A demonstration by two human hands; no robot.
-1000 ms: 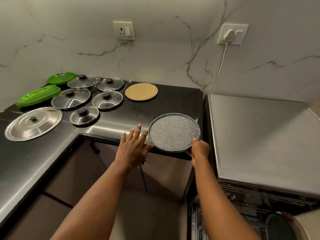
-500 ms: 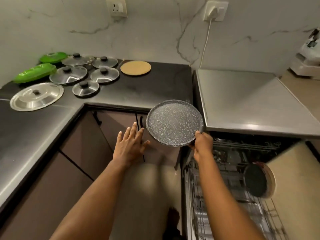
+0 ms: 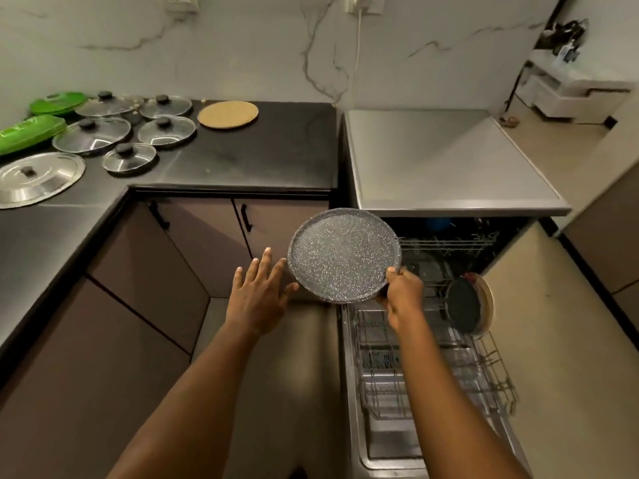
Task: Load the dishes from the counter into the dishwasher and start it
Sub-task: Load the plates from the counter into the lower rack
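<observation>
The right hand (image 3: 403, 295) pinched the near right rim of the speckled plate (image 3: 342, 254), thumb on top, holding it nearly flat in the air over the gap between the cabinet doors (image 3: 207, 236) and the open dishwasher (image 3: 446, 157). The left hand (image 3: 257, 299) hovered just beside the plate's left rim, released, with its fingers spread and nothing in it (whether the thumb touched the rim could not be told). Below and to the right, the lower rack (image 3: 432, 368) stood pulled out, and the right forearm crossed above its left part. A dark plate (image 3: 466, 305) stood upright at the rack's far right side, well apart from the held one. The upper rack (image 3: 449, 242) sat back inside the machine, behind the speckled plate. On the dark desk (image 3: 262, 157) to the left lay five glass lids (image 3: 91, 134) close together, a steel lid (image 3: 34, 176) nearer the camera, green lids (image 3: 31, 131) by the wall and a round cork mat (image 3: 228, 114). A white cord (image 3: 358, 57) ran down the marble wall behind the dishwasher.
</observation>
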